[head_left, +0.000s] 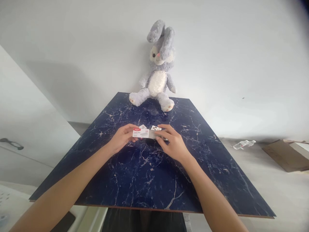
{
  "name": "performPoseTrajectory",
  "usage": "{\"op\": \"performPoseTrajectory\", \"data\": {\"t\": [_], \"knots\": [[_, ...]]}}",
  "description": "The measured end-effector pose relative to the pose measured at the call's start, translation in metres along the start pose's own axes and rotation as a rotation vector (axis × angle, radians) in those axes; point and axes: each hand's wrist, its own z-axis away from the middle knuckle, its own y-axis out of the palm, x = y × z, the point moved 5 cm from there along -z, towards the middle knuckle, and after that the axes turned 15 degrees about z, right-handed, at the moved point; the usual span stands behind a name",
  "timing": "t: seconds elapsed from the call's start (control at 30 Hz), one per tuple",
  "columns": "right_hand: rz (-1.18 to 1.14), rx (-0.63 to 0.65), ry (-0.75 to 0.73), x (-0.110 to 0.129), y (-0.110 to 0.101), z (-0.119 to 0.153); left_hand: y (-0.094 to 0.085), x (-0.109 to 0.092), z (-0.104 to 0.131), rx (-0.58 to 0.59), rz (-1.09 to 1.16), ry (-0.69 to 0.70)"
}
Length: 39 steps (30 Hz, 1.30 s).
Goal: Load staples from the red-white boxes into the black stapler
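Observation:
Over the middle of the dark blue marbled table (145,174), both hands are on a small flat white box (141,133) with a red printed corner. My left hand (122,138) pinches its left end between thumb and fingers. At the right end, my right hand (172,141) has its fingers and thumb closed around a plain grey part (152,134); whether this is the box's inner piece or its side I cannot tell. Behind the box a white card-like piece (156,128) with dark marks shows in part. Something dark beneath my right fingers is mostly hidden.
A grey plush rabbit (157,82) sits at the table's far edge against the white wall. On the floor to the right lie a clear plastic bottle (243,144) and a brown cardboard box (285,155). A cabinet handle (11,143) is at far left.

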Motion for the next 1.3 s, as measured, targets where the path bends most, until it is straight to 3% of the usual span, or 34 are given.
{"op": "performPoseTrajectory", "data": {"t": [0.27, 0.37, 0.47, 0.67, 0.83, 1.03, 1.3], "knots": [[0.080, 0.104, -0.052, -0.005, 0.010, -0.002, 0.001, 0.007, -0.001, 0.021, 0.023, -0.038], [0.023, 0.073, -0.019, -0.003, 0.008, -0.003, 0.003, 0.009, -0.001, 0.031, 0.034, -0.065], [-0.166, -0.053, 0.184, -0.012, 0.000, -0.003, 0.003, 0.010, -0.001, 0.020, 0.102, -0.085], [-0.825, -0.305, 0.650, -0.052, -0.003, 0.003, 0.001, 0.007, -0.002, -0.022, 0.311, -0.078], [-1.167, -0.220, 0.854, -0.059, 0.012, 0.005, 0.001, 0.005, -0.001, -0.010, 0.440, -0.084], [-1.069, -0.015, 0.795, -0.041, 0.024, 0.006, 0.005, 0.002, 0.001, 0.036, 0.457, -0.063], [-0.710, 0.013, 0.656, -0.037, 0.018, 0.004, 0.007, 0.005, 0.002, 0.105, 0.231, -0.029]]}}
